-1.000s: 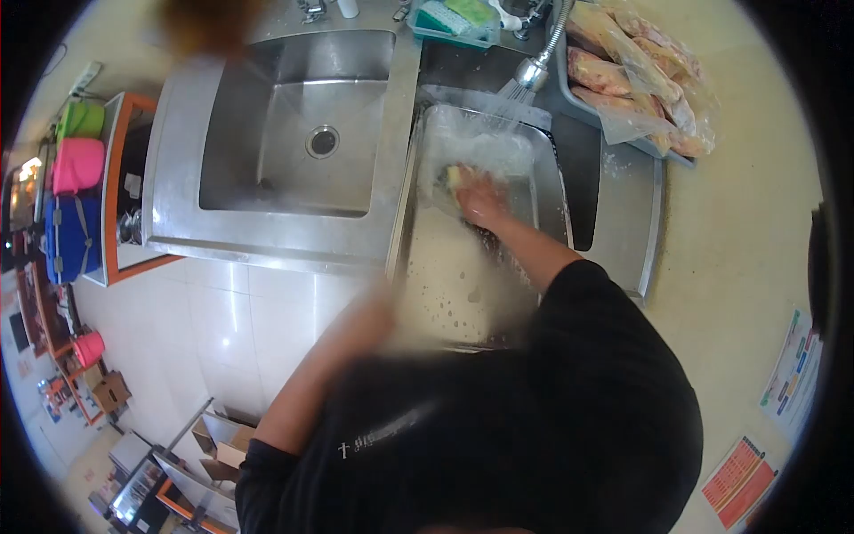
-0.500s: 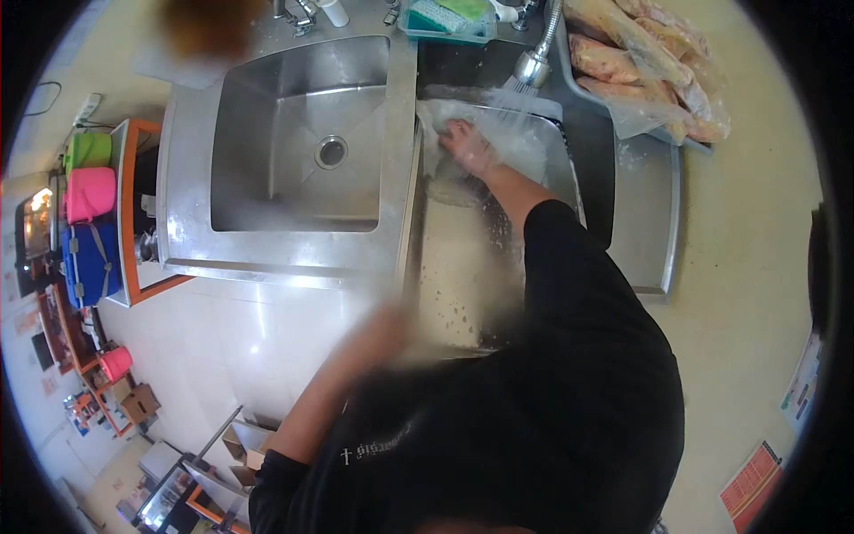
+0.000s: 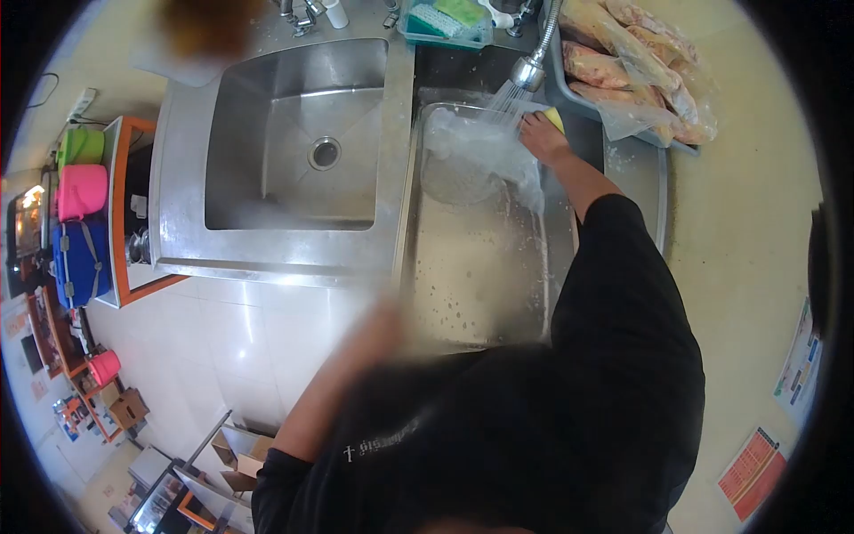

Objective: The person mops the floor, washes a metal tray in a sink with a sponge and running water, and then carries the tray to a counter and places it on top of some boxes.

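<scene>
A large shallow metal tray (image 3: 471, 258) lies over the right-hand sink, with foamy water across its far end. At the tray's far right corner, my right hand (image 3: 543, 141) is closed on a yellow sponge (image 3: 554, 118), pressing against the rim. The spray faucet (image 3: 528, 73) pours water onto the tray just left of that hand. My left hand (image 3: 384, 327) is by the tray's near left edge, too blurred to show its fingers or whether it grips the rim.
A bare steel sink basin (image 3: 289, 147) adjoins on the left. At the back right, a grey tub (image 3: 556, 84) holds bags of raw meat (image 3: 636, 67). A clear container (image 3: 447, 27) with scrub pads stands behind the tray. A blurred brown object (image 3: 205, 31) is at the upper left.
My right hand has moved right, from the tray's far left part to its far right corner, and the yellow sponge now shows. The left hand stays near the same edge.
</scene>
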{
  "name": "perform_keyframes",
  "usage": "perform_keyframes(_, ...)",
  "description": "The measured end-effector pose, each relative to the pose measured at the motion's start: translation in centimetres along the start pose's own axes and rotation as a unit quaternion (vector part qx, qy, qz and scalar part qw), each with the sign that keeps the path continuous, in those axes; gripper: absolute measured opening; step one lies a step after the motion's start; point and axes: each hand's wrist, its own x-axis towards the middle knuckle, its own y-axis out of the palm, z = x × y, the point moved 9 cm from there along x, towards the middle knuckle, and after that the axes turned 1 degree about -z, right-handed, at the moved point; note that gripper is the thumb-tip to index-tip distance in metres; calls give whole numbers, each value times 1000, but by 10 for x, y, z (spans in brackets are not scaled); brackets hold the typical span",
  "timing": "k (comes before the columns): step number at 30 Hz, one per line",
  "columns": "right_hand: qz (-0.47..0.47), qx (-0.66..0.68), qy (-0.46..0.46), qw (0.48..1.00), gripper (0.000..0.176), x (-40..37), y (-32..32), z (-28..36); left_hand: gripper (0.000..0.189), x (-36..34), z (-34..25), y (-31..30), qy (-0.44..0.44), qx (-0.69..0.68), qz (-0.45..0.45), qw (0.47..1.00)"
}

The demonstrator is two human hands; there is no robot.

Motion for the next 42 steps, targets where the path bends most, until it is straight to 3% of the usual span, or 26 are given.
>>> perform_keyframes(4, 89, 22, 65, 994, 25, -32, 14, 2, 36, -5, -11, -6, -4, -2, -12, 1000)
perform_keyframes(6, 165, 36, 83, 982, 27, -56, 5, 24, 37, -6, -10, -7, -18, -7, 0, 1000)
perform_keyframes(8, 182, 51, 59, 980, 26, -81, 20, 62, 38, -4, -8, -8, -5, -10, 1, 1000)
perform_keyframes(10, 264, 87, 59, 959, 36, -106, -23, 87, 38, -2, -5, -9, -5, -10, 9, 1000)
perform_keyframes(11, 266, 170, 96, 944, 40, -104, -25, 91, 39, -2, -4, -8, -13, -8, 21, 1000)
perform_keyframes(13, 265, 330, 173, 889, 48, -106, -20, 95, 40, -1, -5, -6, 2, -9, 23, 1000)
perform_keyframes(15, 93, 347, 231, 904, 54, -76, -2, 83, 42, 0, -9, -8, 43, -16, 3, 999)
perform_keyframes(17, -18, 393, 283, 875, 46, -42, -4, 74, 43, 2, -9, -6, 21, -13, 28, 999)
perform_keyframes(19, -81, 378, 296, 874, 40, 8, 25, 92, 44, 2, -9, -6, 15, -5, 41, 999)
perform_keyframes(22, -104, 346, 261, 895, 37, 77, 48, 130, 45, 4, -12, -7, 21, 9, 45, 999)
perform_keyframes(25, -142, 556, 219, 789, 37, 89, 11, 131, 46, 3, -15, -7, 5, 16, 53, 998)
perform_keyframes(28, 10, 527, 235, 816, 39, 55, -22, 102, 47, 2, -15, -11, 21, 14, 30, 999)
perform_keyframes(30, -115, 296, 347, 882, 43, 39, 52, 110, 47, 6, 8, -1, 35, 7, 19, 999)
perform_keyframes(33, 1, 403, 329, 854, 45, 19, 39, 123, 45, 10, 2, -11, 51, 18, 24, 998)
perform_keyframes(34, 39, 422, 285, 860, 46, 30, 46, 136, 45, 12, -3, -13, 55, 22, 29, 998)
perform_keyframes(37, 61, 639, 262, 721, 38, 28, -28, 134, 44, 13, -5, -14, 29, 0, 36, 999)
perform_keyframes(38, 8, 778, 289, 558, 35, 34, -35, 131, 44, 13, -3, -13, 33, -3, 33, 999)
perform_keyframes(40, -100, 937, 295, 157, 29, 61, -44, 113, 43, 17, 1, -12, 46, 1, 26, 999)
perform_keyframes(42, -213, 938, 272, -33, 25, 98, -44, 74, 43, 19, 0, -13, 63, 13, 22, 998)
